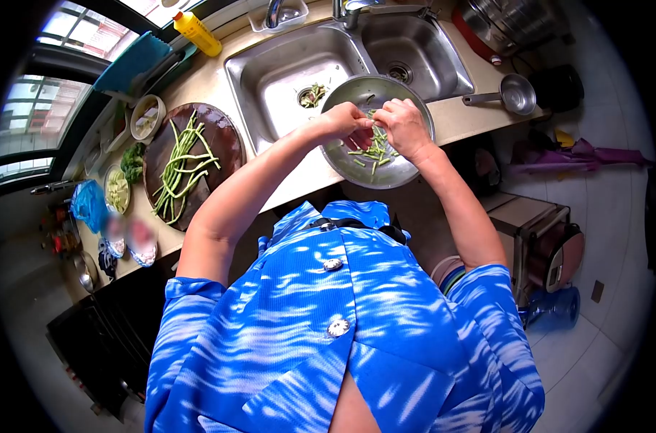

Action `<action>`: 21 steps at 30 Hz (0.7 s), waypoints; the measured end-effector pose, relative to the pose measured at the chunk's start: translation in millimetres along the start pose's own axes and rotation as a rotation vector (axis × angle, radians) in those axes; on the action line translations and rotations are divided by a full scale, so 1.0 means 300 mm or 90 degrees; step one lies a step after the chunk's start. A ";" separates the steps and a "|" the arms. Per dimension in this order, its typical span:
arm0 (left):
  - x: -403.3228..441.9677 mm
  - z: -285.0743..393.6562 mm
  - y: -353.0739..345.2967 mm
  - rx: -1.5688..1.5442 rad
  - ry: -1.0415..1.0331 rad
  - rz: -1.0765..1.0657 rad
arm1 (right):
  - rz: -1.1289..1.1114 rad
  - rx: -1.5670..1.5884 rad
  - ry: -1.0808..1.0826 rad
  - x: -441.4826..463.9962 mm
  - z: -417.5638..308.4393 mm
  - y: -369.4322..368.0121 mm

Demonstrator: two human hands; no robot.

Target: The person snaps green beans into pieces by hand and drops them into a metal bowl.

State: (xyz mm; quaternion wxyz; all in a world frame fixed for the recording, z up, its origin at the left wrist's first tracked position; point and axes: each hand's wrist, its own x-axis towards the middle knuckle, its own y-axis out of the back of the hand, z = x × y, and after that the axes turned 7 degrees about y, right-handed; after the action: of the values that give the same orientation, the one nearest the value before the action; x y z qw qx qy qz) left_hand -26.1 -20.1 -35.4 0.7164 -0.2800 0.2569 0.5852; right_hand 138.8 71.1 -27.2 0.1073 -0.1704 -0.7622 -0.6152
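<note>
A round metal bowl sits at the front edge of the sink, with several short green bean pieces in it. Above the bowl, my left hand is closed in a pinch on a green bean. Close beside it, my right hand pinches at the same spot, fingertips nearly touching the left ones. The bean between them is small and partly hidden by the fingers. Long green beans lie in a loose pile on a round dark chopping board to the left.
Behind the bowl is a double steel sink, with green scraps at the left drain. A small saucepan stands at the right counter end. A yellow bottle, broccoli, small dishes and a blue plastic bag are at the left.
</note>
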 end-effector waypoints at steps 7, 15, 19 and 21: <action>0.011 -0.030 -0.019 0.089 -0.190 0.048 | -0.036 0.231 -0.106 -0.029 -0.009 0.014; 0.017 -0.059 -0.032 -0.349 -0.306 -0.017 | 0.041 1.052 -0.557 -0.089 0.010 -0.027; 0.007 -0.055 -0.025 -0.473 -0.002 -0.089 | -0.009 0.335 -0.262 -0.111 0.003 -0.035; 0.015 -0.055 -0.019 -0.485 0.036 -0.140 | 0.042 0.272 -0.245 -0.099 0.000 -0.035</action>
State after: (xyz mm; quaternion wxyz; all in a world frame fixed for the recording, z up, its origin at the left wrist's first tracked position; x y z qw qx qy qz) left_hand -20.3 -29.3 -49.6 0.6124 -0.5673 0.0094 0.5504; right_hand 162.0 65.4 -47.8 0.0141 -0.2825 -0.8748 -0.3934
